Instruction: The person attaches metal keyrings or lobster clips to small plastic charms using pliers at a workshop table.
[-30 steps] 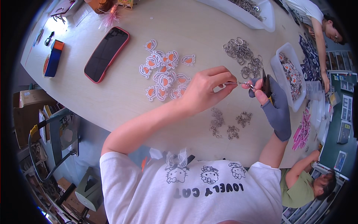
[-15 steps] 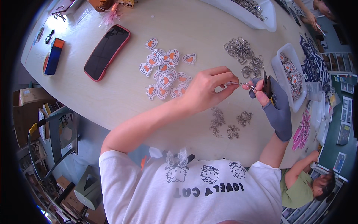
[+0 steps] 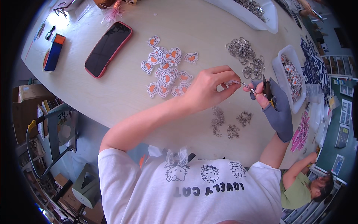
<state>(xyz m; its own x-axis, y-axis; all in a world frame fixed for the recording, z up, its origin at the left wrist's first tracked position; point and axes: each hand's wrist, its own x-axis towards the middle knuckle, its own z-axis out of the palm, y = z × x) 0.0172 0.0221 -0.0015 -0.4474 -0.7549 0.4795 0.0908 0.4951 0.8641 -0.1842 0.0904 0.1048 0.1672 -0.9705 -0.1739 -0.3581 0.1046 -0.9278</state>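
Observation:
My left hand [image 3: 209,87] pinches the edge of a small flat charm [image 3: 233,81] between thumb and fingers. A short metal link and ring [image 3: 244,85] join it to the fingertips of my right hand [image 3: 279,112], which wears a grey fingerless glove. That hand also holds pliers [image 3: 266,86] with dark jaws and a yellow handle, jaws pointing away from me. Left of my hands lie loose white-and-orange charms [image 3: 165,77]. Beyond them sit key rings [image 3: 239,48], and nearer me are piles of tiny metal links [image 3: 217,118].
At right stands a white tray [image 3: 278,66] of charms with metal parts; another white bin [image 3: 273,23] of rings is at the far edge. A phone [image 3: 108,48] and a blue-orange box [image 3: 54,52] lie left. Pink strips [image 3: 300,132] and a co-worker [image 3: 302,184] are at right.
The head view has shifted slightly. My hands keep nearly the same pose, with the charm turned a little between them. At the upper right, another person's hand has moved farther out of view.

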